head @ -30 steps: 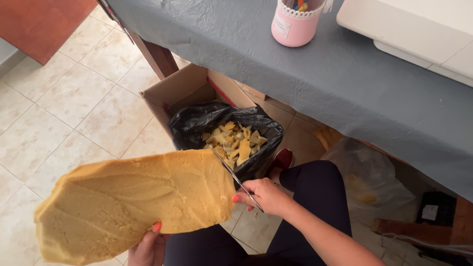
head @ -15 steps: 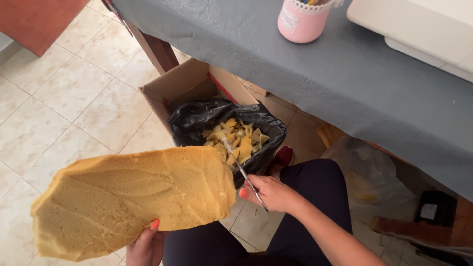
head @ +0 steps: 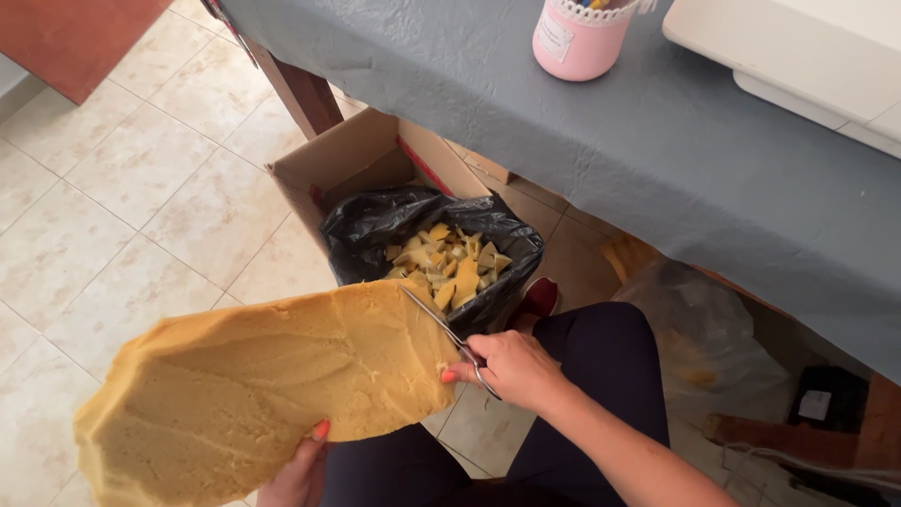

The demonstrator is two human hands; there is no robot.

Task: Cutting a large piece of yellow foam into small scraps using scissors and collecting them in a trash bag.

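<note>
Yellow foam slab (head: 253,394) — long axis lower-left to upper-right.

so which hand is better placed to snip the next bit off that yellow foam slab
Right. The right hand holds the scissors, blades at the foam slab edge, just by the black bag of yellow pieces. The left hand is under the slab, supporting it.
</note>
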